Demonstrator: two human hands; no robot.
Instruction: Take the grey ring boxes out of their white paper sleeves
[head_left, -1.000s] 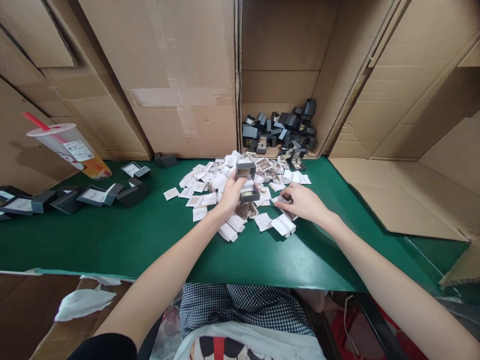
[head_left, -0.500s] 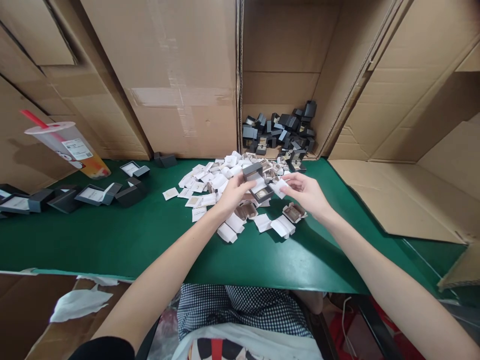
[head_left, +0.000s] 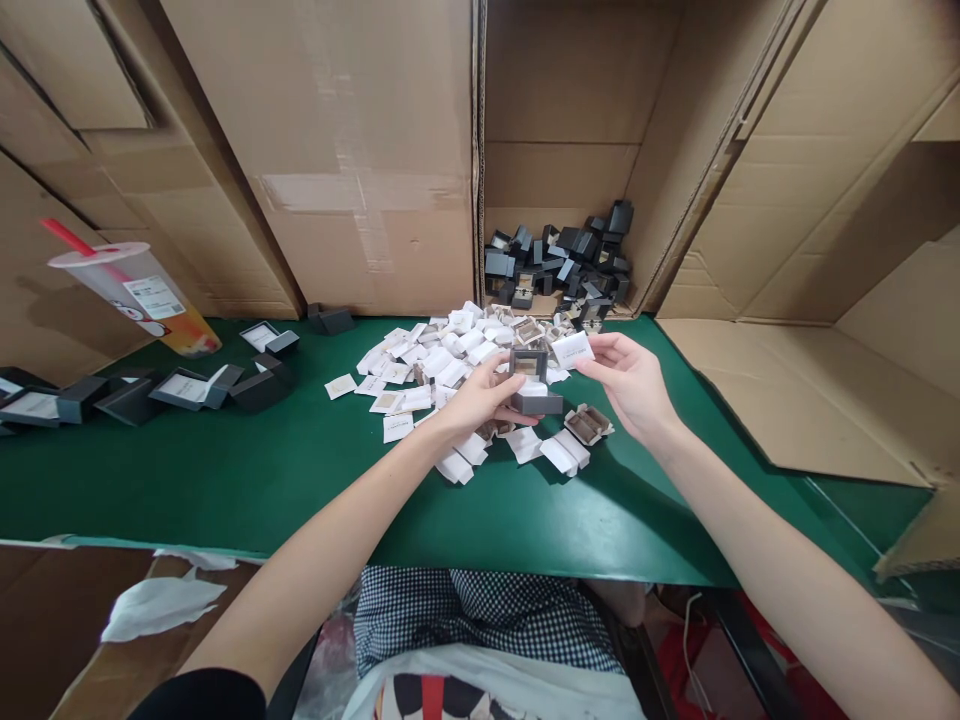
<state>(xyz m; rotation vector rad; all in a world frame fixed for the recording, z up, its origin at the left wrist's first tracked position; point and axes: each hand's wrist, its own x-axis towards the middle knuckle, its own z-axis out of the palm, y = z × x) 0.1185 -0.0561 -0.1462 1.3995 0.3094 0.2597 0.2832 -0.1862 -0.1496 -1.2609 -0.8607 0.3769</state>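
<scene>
My left hand (head_left: 484,395) is closed around a small dark grey hinged box (head_left: 538,402), whose raised lid has a window-like frame. Pinched in my right hand (head_left: 628,380) is a white folded card insert (head_left: 572,349) with faint print, held just beside the box's lid. Below and behind both hands lies a heap of white card inserts (head_left: 457,340), some showing a brown hollow inside. Nearer me, an insert with its brown inside facing up (head_left: 589,425) rests beside a folded white one (head_left: 565,453).
Open dark boxes (head_left: 187,389) stand in a row at the left, near a drink cup (head_left: 142,300) with a red straw. More black boxes (head_left: 559,255) are piled inside a large cardboard carton (head_left: 570,100). A carton flap (head_left: 795,400) covers the green table's (head_left: 300,490) right side.
The box in my left hand has turned, so its lid now stands upright with the base towards me. My right hand has lifted the white card insert slightly, and its printed face shows.
</scene>
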